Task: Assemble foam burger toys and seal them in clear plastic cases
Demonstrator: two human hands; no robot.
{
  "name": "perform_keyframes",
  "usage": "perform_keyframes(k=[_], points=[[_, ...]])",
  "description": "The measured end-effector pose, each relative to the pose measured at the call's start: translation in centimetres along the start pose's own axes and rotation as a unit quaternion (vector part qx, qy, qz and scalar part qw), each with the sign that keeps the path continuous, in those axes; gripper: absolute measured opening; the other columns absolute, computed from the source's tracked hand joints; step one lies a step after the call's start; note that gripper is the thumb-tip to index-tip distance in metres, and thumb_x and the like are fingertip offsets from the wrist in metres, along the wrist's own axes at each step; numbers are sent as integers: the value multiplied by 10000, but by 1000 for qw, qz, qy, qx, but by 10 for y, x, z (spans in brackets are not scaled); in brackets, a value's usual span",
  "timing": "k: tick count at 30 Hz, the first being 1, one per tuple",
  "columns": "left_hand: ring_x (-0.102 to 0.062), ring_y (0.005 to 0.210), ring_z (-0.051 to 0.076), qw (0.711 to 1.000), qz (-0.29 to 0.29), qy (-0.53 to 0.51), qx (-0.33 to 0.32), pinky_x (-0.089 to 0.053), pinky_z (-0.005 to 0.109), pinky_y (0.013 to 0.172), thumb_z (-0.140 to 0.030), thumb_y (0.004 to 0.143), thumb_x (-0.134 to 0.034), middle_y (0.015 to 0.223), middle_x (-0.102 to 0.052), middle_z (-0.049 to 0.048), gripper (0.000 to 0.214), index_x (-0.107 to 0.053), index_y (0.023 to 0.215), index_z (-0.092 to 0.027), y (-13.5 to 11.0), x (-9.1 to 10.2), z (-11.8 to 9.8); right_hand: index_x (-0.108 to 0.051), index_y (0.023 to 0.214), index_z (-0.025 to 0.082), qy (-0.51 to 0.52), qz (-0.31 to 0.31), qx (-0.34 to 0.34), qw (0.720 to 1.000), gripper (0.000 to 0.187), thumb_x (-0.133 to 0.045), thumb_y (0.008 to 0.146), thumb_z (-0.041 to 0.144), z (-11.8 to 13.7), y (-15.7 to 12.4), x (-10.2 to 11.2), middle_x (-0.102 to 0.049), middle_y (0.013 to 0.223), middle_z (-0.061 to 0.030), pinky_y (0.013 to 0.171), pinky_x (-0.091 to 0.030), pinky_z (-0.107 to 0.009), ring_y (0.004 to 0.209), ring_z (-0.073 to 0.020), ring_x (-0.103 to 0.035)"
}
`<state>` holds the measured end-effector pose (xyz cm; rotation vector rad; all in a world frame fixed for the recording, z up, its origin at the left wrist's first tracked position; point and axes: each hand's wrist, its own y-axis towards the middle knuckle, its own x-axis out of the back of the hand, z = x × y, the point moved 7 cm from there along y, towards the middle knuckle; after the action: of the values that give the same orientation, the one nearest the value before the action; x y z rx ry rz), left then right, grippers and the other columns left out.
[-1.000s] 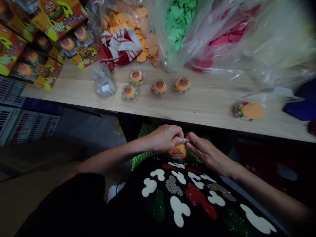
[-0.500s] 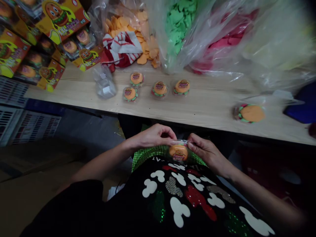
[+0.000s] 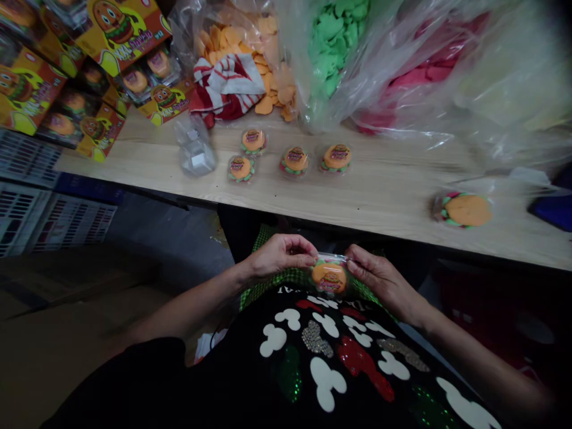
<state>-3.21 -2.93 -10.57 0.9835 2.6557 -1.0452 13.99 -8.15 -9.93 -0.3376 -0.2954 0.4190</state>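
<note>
Below the table edge, over my lap, my left hand [image 3: 279, 256] and my right hand [image 3: 378, 277] pinch the two ends of a clear packet holding a small orange burger toy [image 3: 329, 277]. Both hands are closed on the packet's wrapper. On the wooden table [image 3: 379, 190] beyond lie several wrapped burger toys in a loose row [image 3: 295, 161]. A larger burger toy [image 3: 465, 210] in clear film lies to the right.
Yellow burger-printed boxes [image 3: 93, 65] are stacked at the far left. Clear bags of orange [image 3: 250, 42], green [image 3: 335, 36] and pink [image 3: 411, 77] foam pieces fill the back, with a red-and-white striped cloth [image 3: 227, 86]. A crumpled clear bag [image 3: 195, 149] lies nearby. Grey crates [image 3: 40, 202] stand below left.
My hands have drawn apart a little, stretching the packet sideways, so the burger toy now shows between them instead of under my left fingers. The view has shifted slightly.
</note>
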Motion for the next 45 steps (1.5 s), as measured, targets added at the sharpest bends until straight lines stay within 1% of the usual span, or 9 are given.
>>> perform_keyframes(k=[5,8,13,18,22,28,33,38,45], points=[[-565,647,80,998,-65,2,-17,-431,222,659,-362,665,-864,727,-658,7,364,-669,816,-94,-1,1,8,-422,737,216,36,-30,-16,999,469,-454,949,633,-5,2,-1,-400,687,21,558,-318,-270,644,-142,-376],[-550,621,82,997,-74,19,-14,-415,217,626,-349,691,-833,705,-643,3,336,-651,821,-98,-1,1,7,-400,731,219,49,-40,-28,998,471,-452,943,636,-4,4,-4,-398,691,22,561,-325,-269,645,-142,-372],[-541,634,90,997,-28,66,0,-406,221,625,-332,723,-789,714,-618,-4,295,-636,835,-107,-2,-3,-3,-411,866,235,-51,-37,-15,998,380,-367,994,591,5,7,-1,-452,763,15,612,-370,-284,688,-161,-420],[-524,667,92,991,12,132,-14,-392,225,648,-314,791,-711,753,-616,0,233,-641,861,-103,-3,-9,-17,-387,847,235,-118,46,38,991,363,-323,1024,545,24,7,3,-457,783,4,637,-385,-300,692,-159,-426],[-534,713,100,969,71,230,-50,-399,230,677,-294,865,-626,822,-654,19,205,-668,932,-105,-5,-20,-32,-410,865,232,-114,89,55,988,338,-329,1034,514,29,7,2,-470,790,2,643,-398,-301,689,-153,-435],[-569,747,126,925,60,363,-95,-438,252,713,-231,869,-602,826,-692,31,150,-695,895,-117,0,-26,-42,-407,824,232,-168,69,99,978,336,-292,1046,458,36,8,-3,-481,769,-11,627,-375,-308,675,-161,-433],[-560,721,131,925,50,366,-86,-433,249,687,-231,859,-600,770,-670,21,145,-691,857,-118,4,-29,-34,-457,882,230,-191,80,126,970,315,-352,1036,483,40,11,-9,-529,818,-32,674,-414,-324,701,-176,-490],[-511,663,113,927,68,365,-57,-385,230,629,-234,855,-613,707,-628,0,151,-692,832,-107,9,-33,-26,-458,836,218,-167,117,111,973,384,-317,1043,509,27,14,-17,-510,763,-14,638,-374,-307,643,-147,-436],[-594,743,116,961,127,244,-26,-456,247,736,-238,840,-654,837,-710,32,180,-727,937,-106,12,-24,-24,-445,818,218,-117,118,48,985,437,-325,1016,589,21,13,-10,-470,741,5,616,-390,-294,648,-141,-412]])
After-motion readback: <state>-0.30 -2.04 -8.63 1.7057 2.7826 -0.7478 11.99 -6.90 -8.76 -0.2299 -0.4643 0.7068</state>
